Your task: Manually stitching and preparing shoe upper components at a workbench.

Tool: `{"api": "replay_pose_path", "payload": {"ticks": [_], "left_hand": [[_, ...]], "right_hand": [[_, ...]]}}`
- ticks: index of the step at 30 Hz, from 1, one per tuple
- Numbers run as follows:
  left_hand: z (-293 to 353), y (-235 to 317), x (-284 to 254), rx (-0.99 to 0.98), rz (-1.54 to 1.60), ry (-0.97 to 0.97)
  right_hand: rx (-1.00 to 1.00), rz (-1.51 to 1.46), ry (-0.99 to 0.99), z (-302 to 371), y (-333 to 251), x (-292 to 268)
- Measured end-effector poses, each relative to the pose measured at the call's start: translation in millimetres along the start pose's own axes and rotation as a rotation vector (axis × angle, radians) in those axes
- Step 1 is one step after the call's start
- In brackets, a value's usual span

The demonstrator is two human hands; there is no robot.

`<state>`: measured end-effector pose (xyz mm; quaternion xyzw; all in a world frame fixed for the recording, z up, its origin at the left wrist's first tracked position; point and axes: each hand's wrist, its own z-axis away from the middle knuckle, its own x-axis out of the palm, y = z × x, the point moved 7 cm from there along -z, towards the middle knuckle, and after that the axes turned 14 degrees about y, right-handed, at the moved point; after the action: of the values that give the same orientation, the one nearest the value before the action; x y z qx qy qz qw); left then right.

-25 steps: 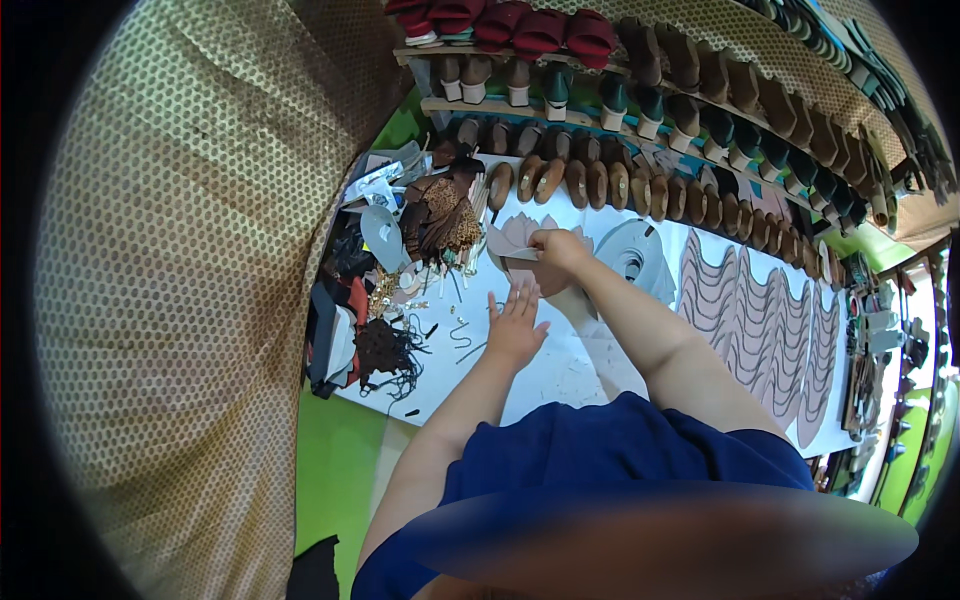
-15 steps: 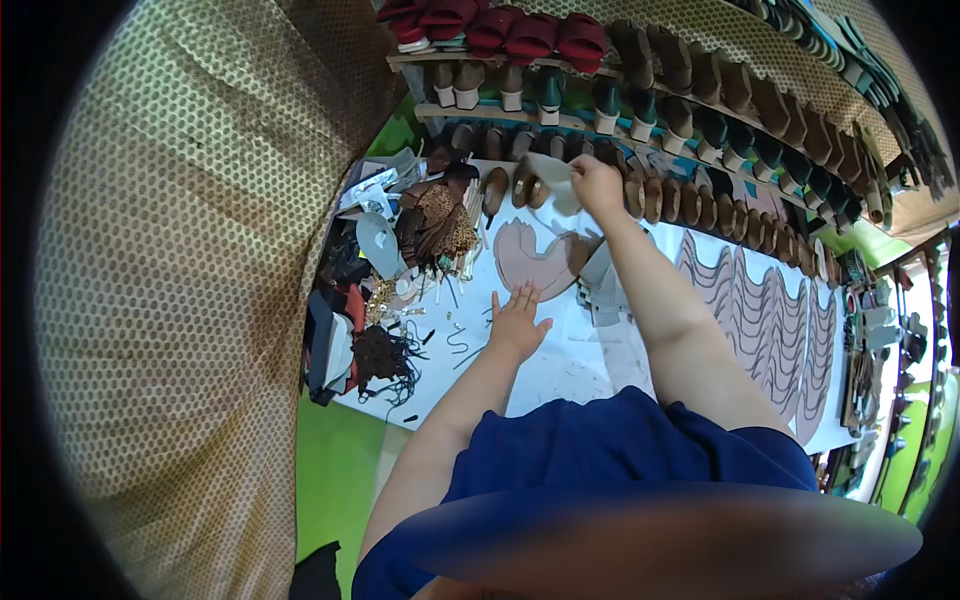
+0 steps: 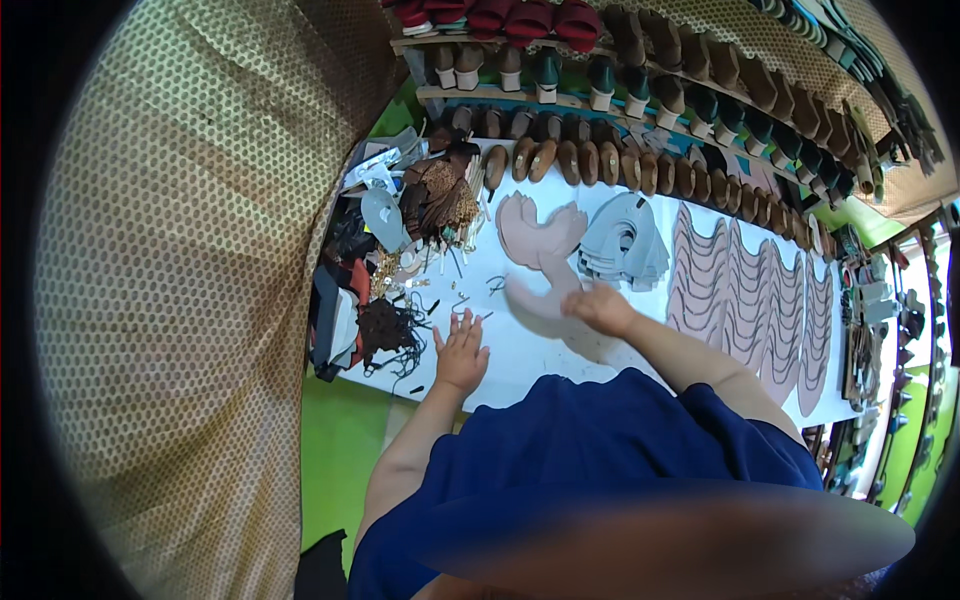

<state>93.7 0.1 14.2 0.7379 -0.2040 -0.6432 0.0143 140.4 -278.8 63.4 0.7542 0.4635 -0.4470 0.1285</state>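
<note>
My right hand grips a curved pinkish piece (blurry edge) over the white surface, on my side of the pinkish stack; left hand splayed, released.

A patterned curtain fills the left of the frame. At the top centre, red slippers line a shelf; below them, green shoes with pale heels stand among brown ones on a wooden plank. Beneath that runs a curving row of brown soles. Left of centre lie leopard-print scraps, a grey disc, small gold pieces and a tangle of dark cord. Green straps hang at the upper right. A black cloth shows at the lower left, beside a green surface.
</note>
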Motion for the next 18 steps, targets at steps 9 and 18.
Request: {"api": "replay_pose_path", "payload": {"ticks": [9,18], "left_hand": [[42,-26,2,-0.104,-0.067,0.023],[55,-23,2,0.158,0.177,0.185]], "right_hand": [[0.013,-0.082,-0.200,103,-47,7],[0.164,0.038,-0.340,47,-55,31]]}}
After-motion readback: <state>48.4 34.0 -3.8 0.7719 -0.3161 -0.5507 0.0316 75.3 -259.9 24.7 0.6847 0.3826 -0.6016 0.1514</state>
